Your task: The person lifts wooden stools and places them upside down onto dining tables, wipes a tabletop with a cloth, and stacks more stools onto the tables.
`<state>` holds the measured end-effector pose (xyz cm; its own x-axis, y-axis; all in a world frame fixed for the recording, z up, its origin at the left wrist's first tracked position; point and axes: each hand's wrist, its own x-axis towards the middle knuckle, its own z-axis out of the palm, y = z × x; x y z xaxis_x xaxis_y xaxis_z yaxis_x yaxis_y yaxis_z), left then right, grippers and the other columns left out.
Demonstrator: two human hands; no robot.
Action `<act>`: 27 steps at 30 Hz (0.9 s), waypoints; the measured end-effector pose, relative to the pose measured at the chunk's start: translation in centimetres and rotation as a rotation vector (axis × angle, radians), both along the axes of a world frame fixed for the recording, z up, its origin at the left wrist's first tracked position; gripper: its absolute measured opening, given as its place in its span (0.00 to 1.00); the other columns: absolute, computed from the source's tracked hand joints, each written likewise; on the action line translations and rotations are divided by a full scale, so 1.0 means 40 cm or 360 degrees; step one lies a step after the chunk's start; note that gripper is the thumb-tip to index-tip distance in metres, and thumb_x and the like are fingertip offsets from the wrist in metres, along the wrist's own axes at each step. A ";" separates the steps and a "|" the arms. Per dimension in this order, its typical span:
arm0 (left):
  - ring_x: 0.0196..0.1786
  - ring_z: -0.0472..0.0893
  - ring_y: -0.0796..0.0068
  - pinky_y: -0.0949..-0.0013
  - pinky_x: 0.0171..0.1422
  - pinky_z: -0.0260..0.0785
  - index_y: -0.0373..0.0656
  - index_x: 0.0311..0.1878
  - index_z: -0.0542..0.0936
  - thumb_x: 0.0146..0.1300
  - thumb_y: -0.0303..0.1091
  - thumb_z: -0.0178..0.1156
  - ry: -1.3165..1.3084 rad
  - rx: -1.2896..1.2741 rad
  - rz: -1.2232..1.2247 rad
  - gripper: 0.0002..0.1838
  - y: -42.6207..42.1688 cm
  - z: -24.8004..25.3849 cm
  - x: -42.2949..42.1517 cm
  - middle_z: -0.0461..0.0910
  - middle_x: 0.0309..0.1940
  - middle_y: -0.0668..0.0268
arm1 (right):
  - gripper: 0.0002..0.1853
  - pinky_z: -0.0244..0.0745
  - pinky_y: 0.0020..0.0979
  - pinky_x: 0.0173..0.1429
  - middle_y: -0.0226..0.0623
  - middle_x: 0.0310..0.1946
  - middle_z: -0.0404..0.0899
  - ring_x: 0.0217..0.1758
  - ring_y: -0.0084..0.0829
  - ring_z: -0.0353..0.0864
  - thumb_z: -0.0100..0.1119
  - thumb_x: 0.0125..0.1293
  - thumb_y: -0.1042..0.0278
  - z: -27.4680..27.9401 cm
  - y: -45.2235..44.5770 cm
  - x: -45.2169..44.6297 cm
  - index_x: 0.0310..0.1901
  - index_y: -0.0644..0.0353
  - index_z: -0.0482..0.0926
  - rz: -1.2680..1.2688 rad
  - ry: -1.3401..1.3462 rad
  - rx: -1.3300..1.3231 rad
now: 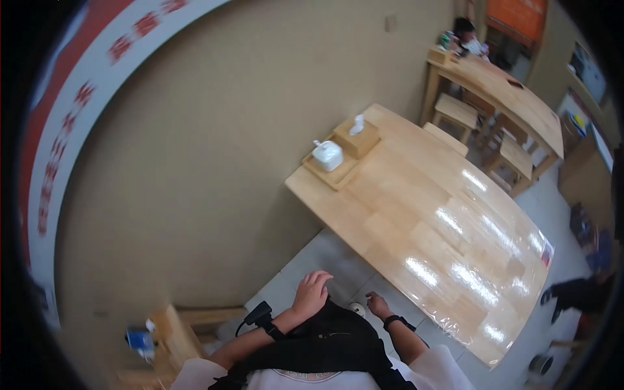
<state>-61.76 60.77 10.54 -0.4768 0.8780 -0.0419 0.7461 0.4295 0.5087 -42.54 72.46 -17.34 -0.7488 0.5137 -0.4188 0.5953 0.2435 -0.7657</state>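
Observation:
My left hand [312, 294] is raised in front of my dark bag [331, 338], its fingers loosely bent and nothing seen in them. My right hand [376, 304] hangs lower, near the long edge of the wooden table [416, 221] and apart from it. Its fingers are slightly curled with small gaps, and no object shows in them. Dark bands circle both wrists. On the table's far left corner, a wooden tray [337, 184] bears a white lidded pot [328, 156] and a wooden tissue box [364, 139].
Behind stands another wooden table [481, 76] with stools [515, 156] and a seated person [465, 32]. A beige wall [195, 143] runs along my left. Wooden furniture [179, 338] is at lower left. Another person's dark-clothed leg [575, 294] shows at the right.

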 end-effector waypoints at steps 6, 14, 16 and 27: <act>0.43 0.70 0.56 0.59 0.48 0.62 0.41 0.29 0.74 0.44 0.20 0.53 -0.0106 0.0371 -0.0583 0.07 0.329 -0.226 -0.250 0.70 0.36 0.58 | 0.13 0.67 0.46 0.42 0.50 0.35 0.75 0.37 0.47 0.75 0.46 0.58 0.64 -0.140 -0.018 -0.155 0.32 0.67 0.73 -0.0447 -0.0062 0.0420; 0.37 0.67 0.57 0.58 0.41 0.61 0.44 0.25 0.70 0.44 0.26 0.54 0.0097 0.0186 -0.0793 0.04 0.508 -0.378 -0.328 0.66 0.31 0.60 | 0.17 0.67 0.39 0.52 0.43 0.45 0.72 0.48 0.39 0.72 0.49 0.60 0.63 -0.356 -0.092 -0.363 0.49 0.62 0.68 -0.2108 0.0206 -0.0819; 0.37 0.67 0.57 0.59 0.40 0.60 0.44 0.25 0.70 0.44 0.25 0.53 0.0128 0.0177 -0.0844 0.04 0.522 -0.381 -0.324 0.66 0.31 0.60 | 0.18 0.67 0.39 0.52 0.42 0.45 0.72 0.48 0.39 0.72 0.49 0.60 0.63 -0.430 -0.100 -0.405 0.49 0.63 0.68 -0.2669 0.0473 -0.1363; 0.37 0.66 0.54 0.57 0.39 0.58 0.41 0.25 0.67 0.44 0.23 0.49 0.0314 0.0302 -0.0898 0.03 0.505 -0.401 -0.320 0.65 0.31 0.57 | 0.20 0.66 0.38 0.54 0.40 0.47 0.72 0.48 0.37 0.73 0.51 0.60 0.65 -0.477 0.000 -0.404 0.52 0.63 0.66 -0.3292 0.1809 -0.1288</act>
